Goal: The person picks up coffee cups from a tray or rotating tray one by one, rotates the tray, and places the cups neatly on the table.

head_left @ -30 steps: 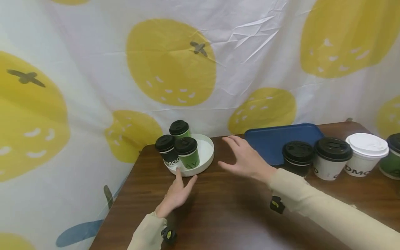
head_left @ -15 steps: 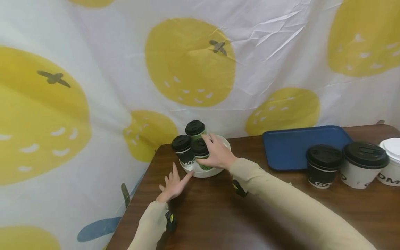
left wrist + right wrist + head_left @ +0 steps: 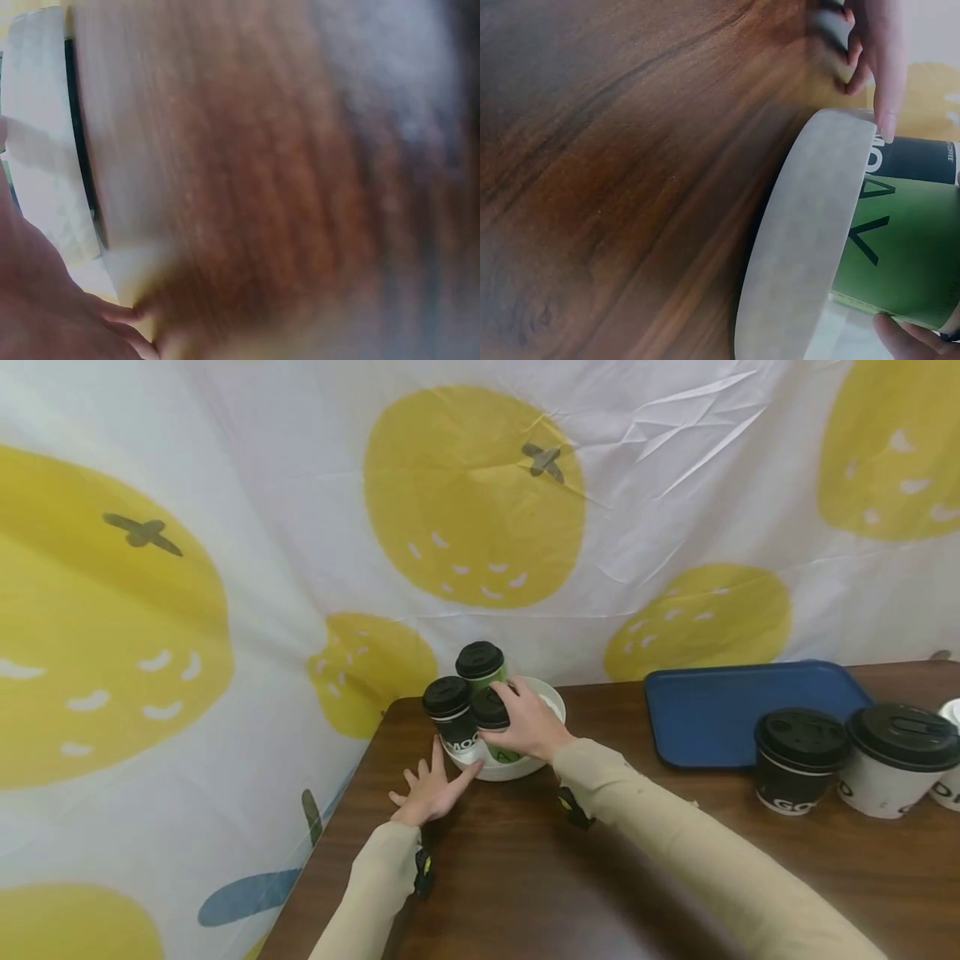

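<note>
Cup of green colour (image 3: pixel 911 244) stands upright within the round white tray (image 3: pixel 799 240), at its front part, and the right hand (image 3: pixel 531 727) grips it near the black lid, thumb on one side and fingers curled on the other. The dark cup (image 3: pixel 453 717) is just beside it on the left, also with a black lid. Behind these two is the rear green cup (image 3: pixel 482 662), whose base is hidden.

The left hand (image 3: pixel 429 789) holds nothing; its fingers are straight and spread, and its thumb and index finger are at the tray's rim. The left wrist view is quite blurred, so perhaps only the fingertips touch there.

On the brown table (image 3: pixel 495 893), well apart to the right, lies the blue tray (image 3: pixel 750 693). In front of it stand the black cup (image 3: pixel 797 764) and, close beside, the white cup (image 3: pixel 892 768) with a black lid. A cloth (image 3: pixel 300 460) with yellow fruits hangs behind.
</note>
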{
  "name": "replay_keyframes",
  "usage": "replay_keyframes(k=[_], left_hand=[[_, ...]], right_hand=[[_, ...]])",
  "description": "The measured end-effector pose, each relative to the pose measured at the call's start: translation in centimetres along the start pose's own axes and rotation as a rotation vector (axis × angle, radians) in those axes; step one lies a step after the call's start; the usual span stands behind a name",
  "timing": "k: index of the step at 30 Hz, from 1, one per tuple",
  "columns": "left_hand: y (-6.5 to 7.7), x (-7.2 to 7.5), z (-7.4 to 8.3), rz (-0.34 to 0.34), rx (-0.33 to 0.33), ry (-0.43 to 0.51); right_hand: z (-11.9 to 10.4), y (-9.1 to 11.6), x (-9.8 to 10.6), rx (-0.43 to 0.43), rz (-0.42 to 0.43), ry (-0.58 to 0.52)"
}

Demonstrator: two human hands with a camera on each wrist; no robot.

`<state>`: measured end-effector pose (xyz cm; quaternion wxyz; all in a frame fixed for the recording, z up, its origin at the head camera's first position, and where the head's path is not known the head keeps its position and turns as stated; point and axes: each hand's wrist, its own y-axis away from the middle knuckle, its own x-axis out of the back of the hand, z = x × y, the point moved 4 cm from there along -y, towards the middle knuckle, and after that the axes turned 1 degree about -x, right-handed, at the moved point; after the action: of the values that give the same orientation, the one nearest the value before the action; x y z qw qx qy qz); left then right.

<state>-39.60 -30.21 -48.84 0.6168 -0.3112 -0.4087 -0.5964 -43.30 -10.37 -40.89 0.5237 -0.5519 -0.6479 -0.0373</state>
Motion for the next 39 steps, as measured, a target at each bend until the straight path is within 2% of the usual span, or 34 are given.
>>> replay_keyframes(k=[5, 13, 23, 24, 30, 32, 39], left_hand=[[-0.1, -0.1, -0.2, 0.001, 0.001, -0.009], [-0.3, 0.2, 0.0, 0.015, -0.01, -0.018], [-0.1, -0.2, 0.2, 0.016, 0.003, -0.032], [-0.5, -0.4, -0.1, 0.02, 0.006, -0.041], [-0.9, -0.8, -0.3, 0.009, 0.017, -0.083], [-0.2, -0.4, 0.3, 0.002, 0.019, -0.072], [-0.6, -0.7, 0.0, 0.017, 0.016, -0.069]], right_hand=[[-0.1, 0.4, 0.3, 0.025, 0.055, -0.012], [0.1, 0.9, 2.1, 0.054, 0.166, 0.006], [0.4, 2.0, 4.5, 0.034, 0.191, -0.01], [0.4, 2.1, 4.7, 0.034, 0.194, -0.008], [0.7, 2.9, 4.7, 0.044, 0.171, 0.015], [0.7, 3.1, 4.8, 0.056, 0.172, 0.02], [0.7, 3.9, 5.3, 0.077, 0.179, 0.017]])
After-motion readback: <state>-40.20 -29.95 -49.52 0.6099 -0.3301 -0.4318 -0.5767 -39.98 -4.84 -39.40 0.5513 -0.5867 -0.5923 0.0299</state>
